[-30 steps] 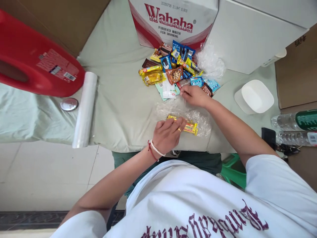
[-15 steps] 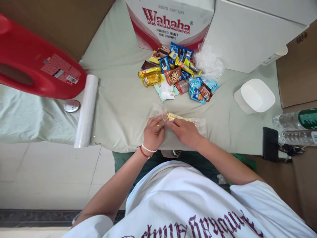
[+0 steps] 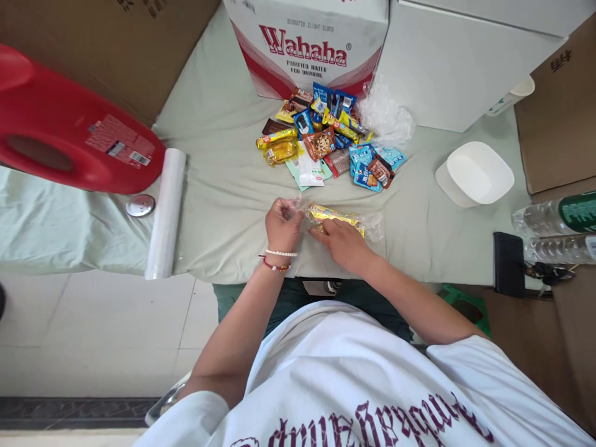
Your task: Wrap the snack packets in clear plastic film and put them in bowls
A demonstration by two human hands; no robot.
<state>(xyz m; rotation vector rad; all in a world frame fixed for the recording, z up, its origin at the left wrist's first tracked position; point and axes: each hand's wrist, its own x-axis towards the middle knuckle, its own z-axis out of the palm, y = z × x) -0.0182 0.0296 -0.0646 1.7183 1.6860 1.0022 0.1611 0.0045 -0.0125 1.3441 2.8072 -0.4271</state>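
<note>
The left hand (image 3: 284, 223) is clenched on the left end of a clear bag (image 3: 374, 225). Inside the bag lies a yellow bar (image 3: 336, 216), near the table's (image 3: 223, 186) front edge. The right hand (image 3: 343, 242), at 3 o'clock of the left, rests on the bar; I cannot tell whether it clasps or only presses. A snack pile (image 3: 326, 133) lies at 12 o'clock and a film roll (image 3: 165, 211) at 9.

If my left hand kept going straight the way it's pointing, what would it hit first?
Likely the yellow packet at the snack pile's near left edge, straight ahead of the left hand pinching the bag; depth is unclear.
</note>
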